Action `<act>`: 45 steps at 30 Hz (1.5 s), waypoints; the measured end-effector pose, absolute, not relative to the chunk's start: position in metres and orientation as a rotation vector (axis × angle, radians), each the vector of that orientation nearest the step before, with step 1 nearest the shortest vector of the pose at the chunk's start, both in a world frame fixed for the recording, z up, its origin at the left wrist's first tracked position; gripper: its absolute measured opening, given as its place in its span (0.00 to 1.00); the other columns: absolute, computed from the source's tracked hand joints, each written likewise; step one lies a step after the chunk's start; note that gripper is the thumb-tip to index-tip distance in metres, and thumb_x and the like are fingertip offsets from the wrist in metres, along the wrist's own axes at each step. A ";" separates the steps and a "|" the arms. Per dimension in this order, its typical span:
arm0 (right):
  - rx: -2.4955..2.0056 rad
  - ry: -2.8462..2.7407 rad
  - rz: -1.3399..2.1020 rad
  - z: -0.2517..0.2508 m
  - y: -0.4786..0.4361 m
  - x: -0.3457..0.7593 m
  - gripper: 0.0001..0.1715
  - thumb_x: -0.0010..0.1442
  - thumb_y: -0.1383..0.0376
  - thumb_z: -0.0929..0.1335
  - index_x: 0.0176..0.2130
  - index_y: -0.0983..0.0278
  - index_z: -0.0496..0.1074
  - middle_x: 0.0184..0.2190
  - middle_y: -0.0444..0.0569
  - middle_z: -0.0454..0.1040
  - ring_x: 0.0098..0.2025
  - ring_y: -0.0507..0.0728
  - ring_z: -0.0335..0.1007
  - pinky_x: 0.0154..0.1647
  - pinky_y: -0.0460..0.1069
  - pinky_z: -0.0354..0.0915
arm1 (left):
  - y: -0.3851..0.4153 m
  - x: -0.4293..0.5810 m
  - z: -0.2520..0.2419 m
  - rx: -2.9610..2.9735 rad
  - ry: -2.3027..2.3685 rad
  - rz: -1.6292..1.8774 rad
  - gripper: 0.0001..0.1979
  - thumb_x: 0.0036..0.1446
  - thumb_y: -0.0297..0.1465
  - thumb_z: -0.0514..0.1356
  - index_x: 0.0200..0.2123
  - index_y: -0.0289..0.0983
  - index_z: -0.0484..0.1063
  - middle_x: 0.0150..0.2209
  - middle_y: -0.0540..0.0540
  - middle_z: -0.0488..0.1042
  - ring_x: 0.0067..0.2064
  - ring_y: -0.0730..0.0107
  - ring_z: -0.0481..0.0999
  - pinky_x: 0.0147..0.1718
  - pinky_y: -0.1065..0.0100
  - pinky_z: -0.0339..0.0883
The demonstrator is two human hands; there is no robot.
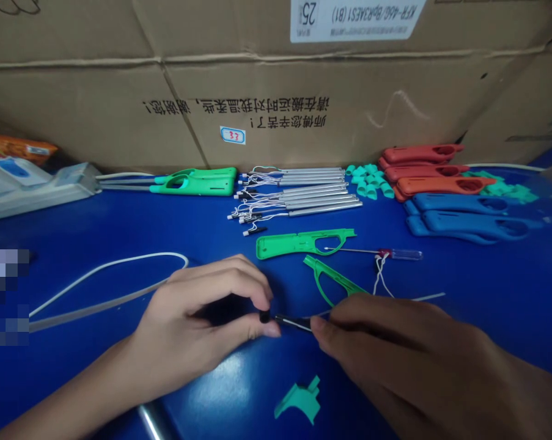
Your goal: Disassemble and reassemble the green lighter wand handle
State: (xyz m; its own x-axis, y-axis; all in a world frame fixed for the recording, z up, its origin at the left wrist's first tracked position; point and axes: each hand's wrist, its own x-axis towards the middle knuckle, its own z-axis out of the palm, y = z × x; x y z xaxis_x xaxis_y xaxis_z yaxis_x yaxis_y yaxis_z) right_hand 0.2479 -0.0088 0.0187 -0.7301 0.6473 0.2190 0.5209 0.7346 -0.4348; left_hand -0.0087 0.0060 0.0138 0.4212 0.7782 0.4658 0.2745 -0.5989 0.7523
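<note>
My left hand (202, 311) pinches a small black cylindrical piece (264, 316) between thumb and index finger. Close to its right, a slim black part with a white wire along it (294, 322) is gripped in my right hand (395, 345); a narrow gap seems to separate the two pieces. Just beyond my hands lie a green lighter-handle half (285, 245) and a second green half (337, 281), partly covered by my right hand. A screwdriver (406, 254) rests with its shaft tip across the first half's loop. Nearer me sits a teal trigger-like piece (299, 400).
Several metal tubes with white wires (321, 195) lie in a row behind. Around them are assembled green lighters (202, 181), teal pieces (371, 180), red handles (422, 168) and blue handles (463, 223). A cardboard box (120, 116) backs the blue table; a power strip (51, 186) stands left.
</note>
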 end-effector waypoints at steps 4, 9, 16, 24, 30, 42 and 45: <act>-0.911 -2.567 0.485 0.017 -0.011 0.250 0.21 0.70 0.71 0.58 0.54 0.57 0.72 0.46 0.49 0.76 0.36 0.52 0.74 0.32 0.45 0.70 | 0.006 -0.007 0.015 2.083 0.880 1.109 0.09 0.51 0.21 0.70 0.34 0.34 0.74 0.31 0.49 0.75 0.33 0.72 0.77 0.33 0.71 0.73; -0.915 -2.592 0.424 0.020 -0.012 0.249 0.20 0.69 0.71 0.59 0.54 0.57 0.72 0.46 0.50 0.77 0.37 0.53 0.75 0.32 0.45 0.71 | 0.007 -0.006 0.015 2.080 0.870 1.092 0.09 0.51 0.21 0.70 0.34 0.34 0.74 0.32 0.47 0.76 0.34 0.71 0.77 0.34 0.70 0.73; -0.897 -2.598 0.396 0.021 -0.010 0.247 0.17 0.69 0.68 0.61 0.52 0.59 0.74 0.44 0.51 0.78 0.35 0.54 0.75 0.30 0.45 0.71 | 0.005 -0.008 0.017 2.102 0.876 1.083 0.09 0.51 0.22 0.70 0.34 0.34 0.74 0.32 0.48 0.76 0.34 0.71 0.77 0.34 0.70 0.73; -0.896 -2.610 0.421 0.021 -0.008 0.248 0.19 0.69 0.69 0.59 0.53 0.59 0.72 0.45 0.51 0.77 0.36 0.53 0.75 0.30 0.44 0.70 | 0.008 -0.008 0.015 2.136 0.876 1.067 0.09 0.52 0.20 0.69 0.35 0.33 0.74 0.32 0.48 0.76 0.34 0.72 0.76 0.34 0.71 0.73; -0.885 -2.623 0.415 0.021 -0.009 0.247 0.19 0.70 0.70 0.59 0.53 0.59 0.72 0.45 0.51 0.77 0.34 0.53 0.75 0.29 0.45 0.70 | 0.008 -0.009 0.014 2.180 0.875 1.062 0.09 0.52 0.22 0.70 0.35 0.34 0.74 0.31 0.47 0.76 0.34 0.70 0.76 0.33 0.69 0.73; -0.822 -2.710 0.369 0.022 -0.006 0.244 0.16 0.69 0.71 0.60 0.51 0.61 0.72 0.40 0.47 0.75 0.31 0.51 0.71 0.29 0.45 0.67 | 0.004 -0.009 0.015 2.272 0.894 1.039 0.07 0.53 0.23 0.69 0.35 0.35 0.76 0.32 0.49 0.76 0.34 0.72 0.75 0.38 0.68 0.72; -0.831 -2.734 0.377 0.021 -0.008 0.246 0.17 0.69 0.72 0.60 0.51 0.60 0.70 0.39 0.46 0.75 0.30 0.50 0.70 0.28 0.45 0.65 | 0.004 -0.007 0.015 2.268 0.906 1.027 0.06 0.54 0.22 0.68 0.34 0.35 0.75 0.32 0.49 0.75 0.33 0.72 0.75 0.39 0.68 0.71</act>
State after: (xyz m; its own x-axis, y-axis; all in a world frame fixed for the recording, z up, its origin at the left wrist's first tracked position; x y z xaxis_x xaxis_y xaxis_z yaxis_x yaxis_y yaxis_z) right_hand 0.2459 -0.0077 0.0207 -0.8029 0.5715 0.1693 0.5044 0.8028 -0.3179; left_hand -0.0074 0.0042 0.0149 0.4971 0.7339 0.4629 0.3677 -0.6614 0.6537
